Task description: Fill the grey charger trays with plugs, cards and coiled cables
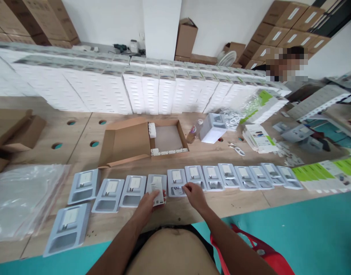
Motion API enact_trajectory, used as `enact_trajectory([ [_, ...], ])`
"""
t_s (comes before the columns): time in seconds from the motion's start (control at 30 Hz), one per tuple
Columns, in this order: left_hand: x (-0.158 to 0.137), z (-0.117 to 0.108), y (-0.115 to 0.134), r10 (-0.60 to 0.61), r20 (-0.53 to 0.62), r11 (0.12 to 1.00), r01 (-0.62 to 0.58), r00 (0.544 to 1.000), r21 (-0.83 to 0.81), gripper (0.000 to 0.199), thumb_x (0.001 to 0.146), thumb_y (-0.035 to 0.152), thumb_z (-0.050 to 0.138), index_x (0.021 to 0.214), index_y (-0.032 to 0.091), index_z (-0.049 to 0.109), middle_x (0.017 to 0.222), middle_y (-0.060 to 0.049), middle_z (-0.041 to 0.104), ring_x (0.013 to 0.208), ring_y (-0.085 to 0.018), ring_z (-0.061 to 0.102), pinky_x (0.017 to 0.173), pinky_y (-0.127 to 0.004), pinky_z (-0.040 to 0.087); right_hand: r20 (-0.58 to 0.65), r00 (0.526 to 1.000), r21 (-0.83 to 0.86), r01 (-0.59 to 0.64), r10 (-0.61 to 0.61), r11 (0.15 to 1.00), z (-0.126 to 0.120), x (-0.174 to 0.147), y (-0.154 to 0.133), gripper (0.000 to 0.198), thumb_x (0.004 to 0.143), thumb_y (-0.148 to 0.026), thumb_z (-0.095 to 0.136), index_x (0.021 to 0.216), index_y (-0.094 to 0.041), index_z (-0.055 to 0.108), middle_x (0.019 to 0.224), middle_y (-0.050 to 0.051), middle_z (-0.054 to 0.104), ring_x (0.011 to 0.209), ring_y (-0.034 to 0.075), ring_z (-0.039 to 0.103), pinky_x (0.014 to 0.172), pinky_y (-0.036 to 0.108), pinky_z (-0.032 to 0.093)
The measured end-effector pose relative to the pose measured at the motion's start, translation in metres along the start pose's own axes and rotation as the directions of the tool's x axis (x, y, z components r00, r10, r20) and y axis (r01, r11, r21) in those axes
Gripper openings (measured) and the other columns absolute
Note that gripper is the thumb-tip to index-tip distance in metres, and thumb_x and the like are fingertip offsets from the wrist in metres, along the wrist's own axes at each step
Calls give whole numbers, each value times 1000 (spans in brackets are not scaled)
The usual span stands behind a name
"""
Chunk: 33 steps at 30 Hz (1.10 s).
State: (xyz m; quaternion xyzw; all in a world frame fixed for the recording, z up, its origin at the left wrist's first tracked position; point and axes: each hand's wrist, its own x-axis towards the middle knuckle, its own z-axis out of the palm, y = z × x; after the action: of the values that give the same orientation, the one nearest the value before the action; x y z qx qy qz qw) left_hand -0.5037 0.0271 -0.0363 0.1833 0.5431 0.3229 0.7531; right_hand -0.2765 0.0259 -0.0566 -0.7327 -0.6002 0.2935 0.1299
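My left hand (149,202) is closed round a small stack of white printed cards (157,191), thumb on top, above one grey-blue plastic tray (148,187). My right hand (196,196) has its fingers pinched at the right edge of the neighbouring tray (169,175). A printed card (177,190) lies in that tray's lower compartment, close to these fingertips; whether they grip anything is unclear. Each tray in the row has a white rectangular device in its upper part. Trays on the left, such as the near-left one (85,225), have bare lower compartments; several on the right hold something pale.
Behind the row lie an open cardboard box (182,133) with white pieces, a bottle (192,133) and a stack of trays (212,128). White boxes (166,91) form a wall at the back. Plastic bags (23,198) lie left, green-white boxes (315,173) right. Another person is at the far right.
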Motion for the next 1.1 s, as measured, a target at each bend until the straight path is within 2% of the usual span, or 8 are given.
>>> enact_trajectory([
  [0.1,-4,11,1,14,34,997,-17,999,78,37,75,38,69,102,12,68,96,-13,71,80,-21,66,64,-30,56,83,996,288,0,-25,958,3,-13,-17,34,89,-48,49,83,-17,62,69,1,62,64,15,58,60,25,43],
  [0.23,-11,24,5,38,186,985,-69,982,161,39,74,39,71,104,15,67,99,-11,71,86,-23,66,67,-32,55,120,991,720,-45,-61,693,10,-25,-41,29,75,-44,68,76,-18,56,62,-4,55,56,12,50,55,24,41],
  [0.43,-13,25,7,45,108,987,-61,993,149,39,72,39,71,101,14,66,96,-12,73,83,-26,68,65,-37,57,79,996,821,-37,-50,570,2,-34,-50,24,74,-38,68,75,-21,51,62,-4,53,56,12,50,54,25,41],
  [0.57,-15,26,9,33,102,990,-47,994,134,37,70,36,72,99,13,66,87,-10,72,76,-24,68,60,-35,57,38,993,819,33,-112,572,-2,-46,-50,14,77,-28,63,89,-21,62,75,-1,60,68,14,54,64,26,45],
  [0.77,-28,28,9,8,173,999,-17,985,50,40,68,39,75,99,14,67,91,-9,73,78,-22,67,66,-34,57,-143,980,659,198,-137,726,-11,-67,-45,18,78,-18,52,76,-21,70,91,5,60,87,18,57,76,28,46],
  [0.87,-35,27,5,57,175,988,-81,983,134,38,58,26,83,91,14,69,85,-6,73,79,-22,67,70,-34,56,-45,992,697,117,-119,707,-15,-73,-38,18,78,-19,52,80,-21,70,91,4,62,81,16,56,71,27,46],
  [1.0,-46,39,-5,144,52,943,-153,988,297,27,55,22,82,77,13,69,69,-4,69,66,-19,64,59,-28,52,225,971,774,-124,-86,621,-18,-75,-23,19,81,-35,58,85,-18,67,70,0,60,57,11,48,52,23,38],
  [1.1,-58,56,-18,170,-1,938,-161,986,308,28,56,24,82,78,12,70,70,-5,70,67,-19,64,59,-29,52,254,955,759,-100,-151,643,-24,-74,-11,23,77,-39,66,72,-17,66,62,-1,59,58,12,49,56,24,39],
])
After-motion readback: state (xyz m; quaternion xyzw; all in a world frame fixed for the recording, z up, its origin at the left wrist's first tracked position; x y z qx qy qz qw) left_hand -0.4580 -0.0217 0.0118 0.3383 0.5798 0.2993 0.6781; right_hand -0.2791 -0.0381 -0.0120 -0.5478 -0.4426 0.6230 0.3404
